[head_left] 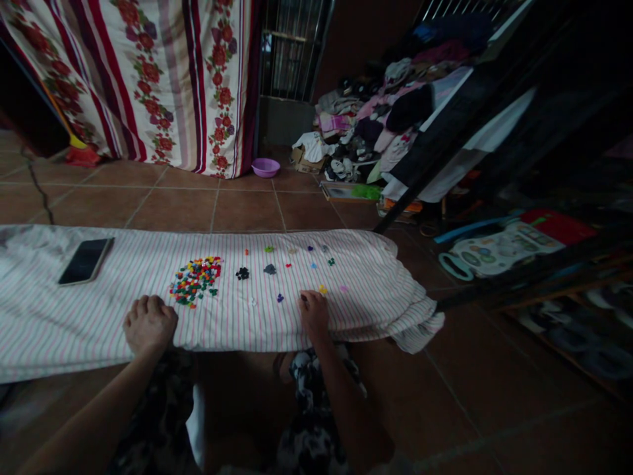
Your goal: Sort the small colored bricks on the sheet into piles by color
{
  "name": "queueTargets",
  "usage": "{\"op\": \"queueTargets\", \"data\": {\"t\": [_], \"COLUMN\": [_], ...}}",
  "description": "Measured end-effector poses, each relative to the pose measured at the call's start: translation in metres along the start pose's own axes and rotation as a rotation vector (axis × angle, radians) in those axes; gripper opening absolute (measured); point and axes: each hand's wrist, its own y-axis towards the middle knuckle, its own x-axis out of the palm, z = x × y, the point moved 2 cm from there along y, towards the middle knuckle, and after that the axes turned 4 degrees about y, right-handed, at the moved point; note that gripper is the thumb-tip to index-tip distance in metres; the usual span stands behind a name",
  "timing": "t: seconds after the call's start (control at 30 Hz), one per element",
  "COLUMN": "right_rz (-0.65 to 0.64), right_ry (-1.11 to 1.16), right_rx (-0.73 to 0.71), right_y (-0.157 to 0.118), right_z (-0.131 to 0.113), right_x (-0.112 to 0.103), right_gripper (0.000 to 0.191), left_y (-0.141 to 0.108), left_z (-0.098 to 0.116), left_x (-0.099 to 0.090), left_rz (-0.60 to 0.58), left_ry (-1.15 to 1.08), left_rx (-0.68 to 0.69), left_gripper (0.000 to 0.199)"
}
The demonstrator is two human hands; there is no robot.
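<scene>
My left hand (150, 324) rests on the striped cloth with its fingers curled under, just left of a pile of small multicoloured pieces (195, 280). Whatever it may hold is hidden. My right hand (314, 315) is over the cloth near the front edge, thumb and fingers drawn together in a pinch. Anything between those fingertips is too small to make out. Close by lie yellow pieces (323, 289) and purple pieces (280, 298). Other small groups sorted by colour sit apart, among them black pieces (242, 273), grey pieces (270, 269) and green pieces (331, 262).
A phone (86, 261) lies at the left on the striped cloth (123, 264). Beyond, on the tiled floor, are a purple basin (266, 167), a floral curtain (173, 86) and a heap of clothes (376, 119). A dark metal frame (420, 178) slants at the right.
</scene>
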Motion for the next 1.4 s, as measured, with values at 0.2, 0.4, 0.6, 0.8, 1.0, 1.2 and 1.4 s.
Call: {"op": "queueTargets", "data": {"t": [0.2,0.4,0.6,0.8,1.0,1.2,1.4], "right_rz": [0.023,0.022,0.004,0.008,0.007,0.013,0.054], "right_ry": [0.029,0.037,0.040,0.052,0.055,0.078,0.110], "right_rx": [0.019,0.028,0.037,0.060,0.071,0.084,0.068], "right_y": [0.000,0.001,0.002,0.004,0.006,0.005,0.007], "right_z": [0.001,0.002,0.000,-0.001,0.000,0.000,-0.001], "right_x": [0.000,0.001,0.001,0.001,0.001,0.001,-0.001], "right_gripper": [0.027,0.026,0.025,0.025,0.023,0.024,0.027], "left_y": [0.000,0.001,0.001,0.001,0.001,0.001,0.001], "left_z": [-0.002,-0.004,-0.004,-0.005,-0.006,-0.005,-0.007], "left_x": [0.002,0.006,0.006,0.010,0.012,0.009,0.014], "left_rz": [0.005,0.041,0.031,0.045,0.056,0.043,0.082], "left_ry": [0.016,0.037,0.028,0.017,-0.006,0.002,-0.008], "left_rx": [0.013,0.024,0.017,0.006,-0.001,0.006,0.009], "left_gripper": [0.042,0.040,0.041,0.043,0.041,0.042,0.039]}}
